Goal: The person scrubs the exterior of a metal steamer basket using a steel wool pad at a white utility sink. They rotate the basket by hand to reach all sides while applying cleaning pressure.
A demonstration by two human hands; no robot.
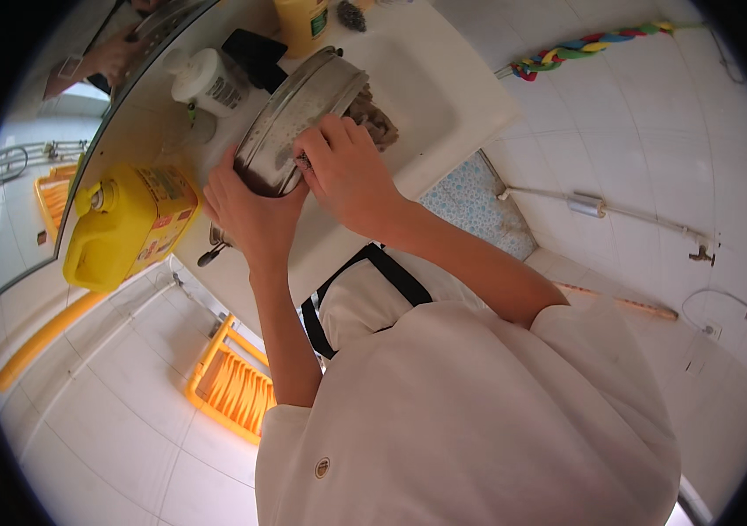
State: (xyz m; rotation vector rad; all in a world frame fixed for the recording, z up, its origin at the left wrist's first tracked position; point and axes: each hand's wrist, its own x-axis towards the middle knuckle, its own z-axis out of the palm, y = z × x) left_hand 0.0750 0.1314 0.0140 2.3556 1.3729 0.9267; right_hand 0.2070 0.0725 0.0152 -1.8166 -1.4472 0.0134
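Observation:
A round metal steamer tier or pan stands tilted on its edge over the white sink, its side wall stained and wet-looking. My left hand grips its near rim, thumb on the side wall and fingers behind. Pinched in my right hand is a steel wool scrubber, mostly hidden by the fingers and pressed to the metal wall. Beyond the right hand, a crumpled brown cloth lies in the sink basin, partly covered by the pan.
Along the mirror stand a large yellow jug, a white pump bottle, a black object and a yellow bottle. Another steel wool scrubber lies at the back. Below left is an orange plastic basket.

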